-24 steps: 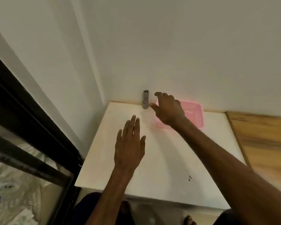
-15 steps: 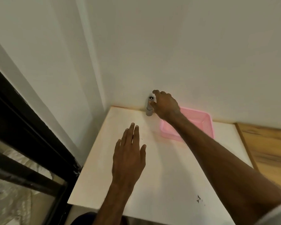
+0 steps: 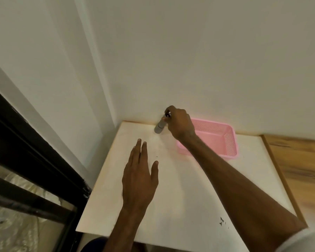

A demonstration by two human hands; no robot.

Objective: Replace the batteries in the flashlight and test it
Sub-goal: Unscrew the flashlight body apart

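- The flashlight (image 3: 159,126), a short grey cylinder, is at the far edge of the white table (image 3: 198,188), toward its far left corner and close to the wall (image 3: 189,51).
- It is tilted: its lower end is down by the table top and its upper end leans to the right, into the grip. I cannot tell whether the lower end touches the surface.
- The right hand (image 3: 180,124) reaches across the table with its fingers curled round the flashlight's upper end, gripping it there.
- The left hand (image 3: 138,179) is flat, palm down, over the left half of the table, with fingers straight and close together and the thumb out to the side. It holds nothing. I cannot tell whether it rests on the surface or is just above it.
- A pink perforated basket (image 3: 229,144) sits on the table by the far edge, just right of the flashlight, partly behind the right wrist.
- Small dark marks (image 3: 222,222) lie near the table's front right corner.
- A wooden surface (image 3: 298,170) adjoins the right edge, and a black window frame (image 3: 35,142) runs along the left.
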